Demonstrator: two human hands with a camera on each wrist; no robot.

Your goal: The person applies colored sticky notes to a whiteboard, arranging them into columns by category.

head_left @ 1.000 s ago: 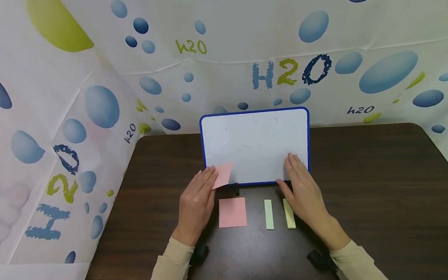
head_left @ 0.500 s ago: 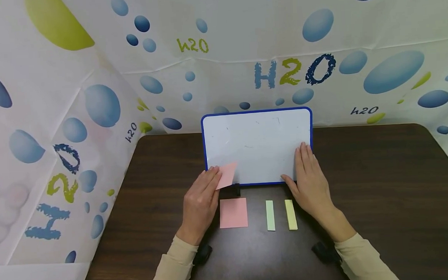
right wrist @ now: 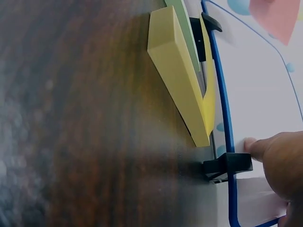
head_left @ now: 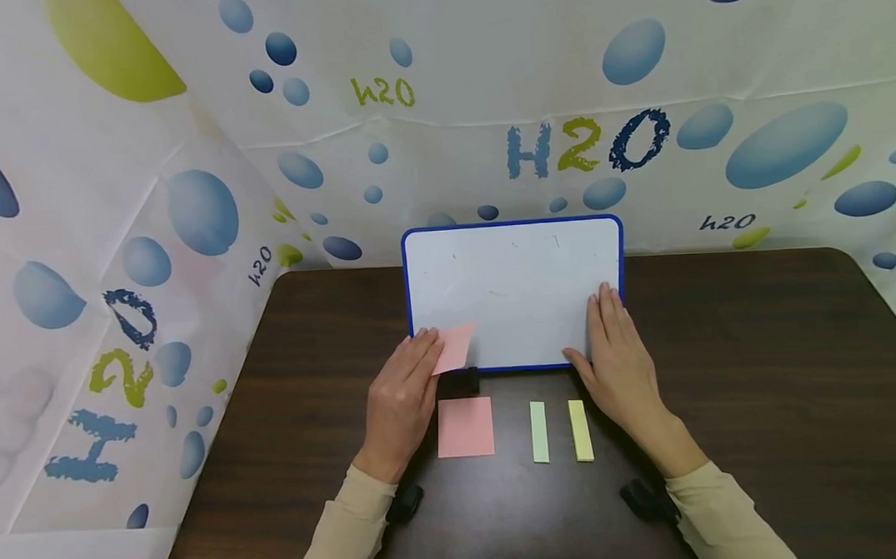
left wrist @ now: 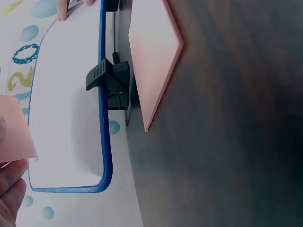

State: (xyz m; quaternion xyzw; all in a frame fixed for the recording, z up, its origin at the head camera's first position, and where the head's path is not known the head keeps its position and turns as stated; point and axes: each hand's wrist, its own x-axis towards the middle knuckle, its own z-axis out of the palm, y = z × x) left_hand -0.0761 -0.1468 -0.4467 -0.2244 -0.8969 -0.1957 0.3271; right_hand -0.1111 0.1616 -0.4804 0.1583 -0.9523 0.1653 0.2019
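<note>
My left hand [head_left: 402,402] pinches a pink sheet [head_left: 454,348] in front of the whiteboard's [head_left: 512,289] lower left part, the sheet reaching inward from my fingertips, its free edge leaning; whether it touches the whiteboard I can't tell. The whiteboard's long axis runs between my hands, the left one nearer its lower left corner. My right hand [head_left: 626,368], fingers straight, lies at its right edge. A second ago that hand sat lower and further in, partly covering the yellow strips [head_left: 581,430] below the whiteboard.
</note>
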